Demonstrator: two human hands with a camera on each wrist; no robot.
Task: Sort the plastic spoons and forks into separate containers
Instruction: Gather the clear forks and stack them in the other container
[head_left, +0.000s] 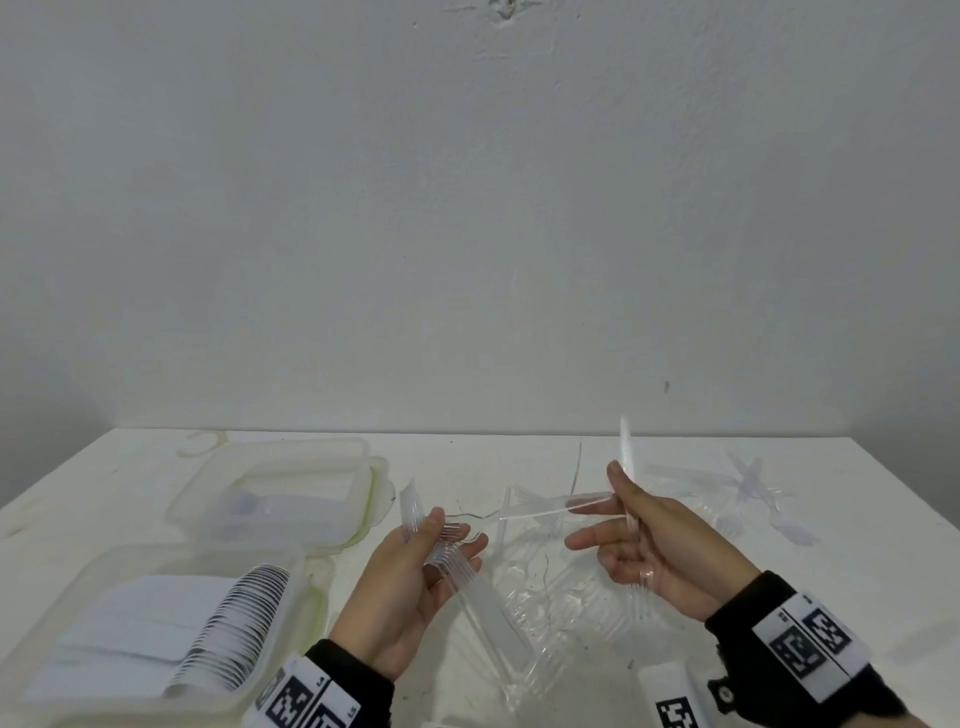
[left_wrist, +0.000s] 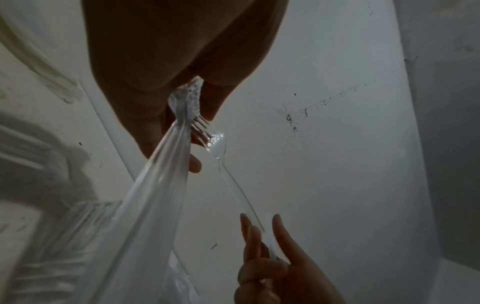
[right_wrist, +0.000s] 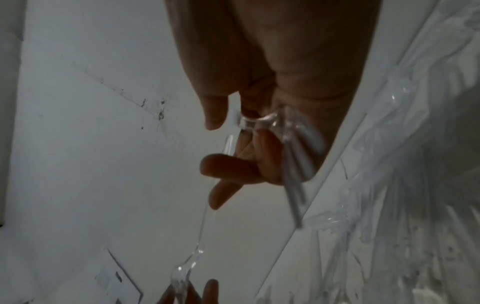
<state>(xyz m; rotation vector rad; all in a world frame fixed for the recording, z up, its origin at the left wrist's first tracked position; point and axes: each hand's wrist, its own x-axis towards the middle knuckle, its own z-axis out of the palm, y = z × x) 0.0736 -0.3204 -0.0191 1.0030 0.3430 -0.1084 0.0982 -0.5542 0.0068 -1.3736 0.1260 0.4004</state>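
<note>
My left hand (head_left: 457, 530) grips a nested stack of clear plastic forks (head_left: 457, 571), tines up between thumb and fingers. My right hand (head_left: 602, 519) pinches the handle of a single clear fork (head_left: 530, 512), whose tines reach across to the left fingertips and touch the stack. The right palm also holds several more clear pieces (head_left: 627, 457), one sticking upright. The left wrist view shows the single fork's tines (left_wrist: 205, 131) against the stack (left_wrist: 166, 174). The near-left container (head_left: 291, 577) holds a row of nested white spoons (head_left: 228, 629). The far container (head_left: 363, 457) holds a few pale pieces.
Loose clear cutlery (head_left: 545, 597) lies piled on the white table (head_left: 857, 582) between and below my hands. More pieces (head_left: 753, 488) are scattered at the back right. A white block with a black marker (head_left: 670, 696) sits at the near edge. A wall stands behind.
</note>
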